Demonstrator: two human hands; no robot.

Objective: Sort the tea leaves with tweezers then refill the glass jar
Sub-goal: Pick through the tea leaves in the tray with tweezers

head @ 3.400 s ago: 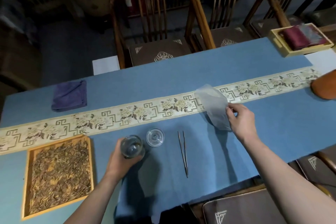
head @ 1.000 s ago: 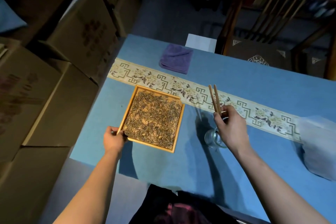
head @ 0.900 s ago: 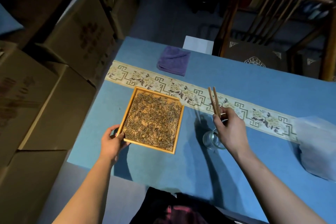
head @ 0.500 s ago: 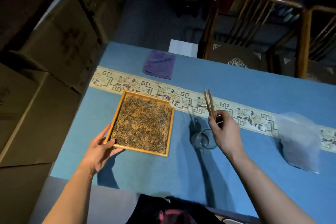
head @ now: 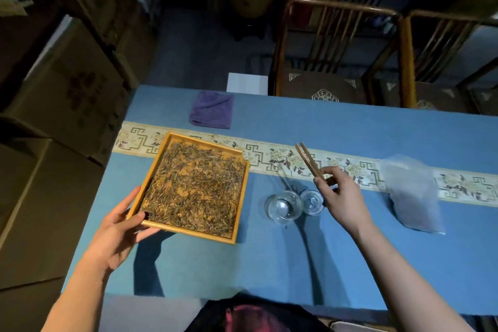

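Note:
A wooden tray (head: 151, 173) full of dry tea leaves (head: 194, 183) lies on the blue table cloth at the left. My left hand (head: 118, 232) grips its near left corner, with a fingertip over the rim. My right hand (head: 342, 197) pinches bamboo tweezers (head: 308, 160) whose tips point up and away, just above the table. An empty glass jar (head: 283, 206) stands open between tray and right hand. Its glass lid (head: 312, 201) lies beside it, partly behind my fingers.
A clear plastic bag (head: 412, 191) lies at the right across the patterned runner (head: 272, 155). A folded purple cloth (head: 211, 112) sits near the far edge. Wooden chairs (head: 323, 83) stand beyond the table, cardboard boxes (head: 54, 89) off its left end.
My right hand let the bag go and picked up the tweezers; my left hand left the jar for the tray. In the last second the left hand opened briefly, then closed on the corner again.

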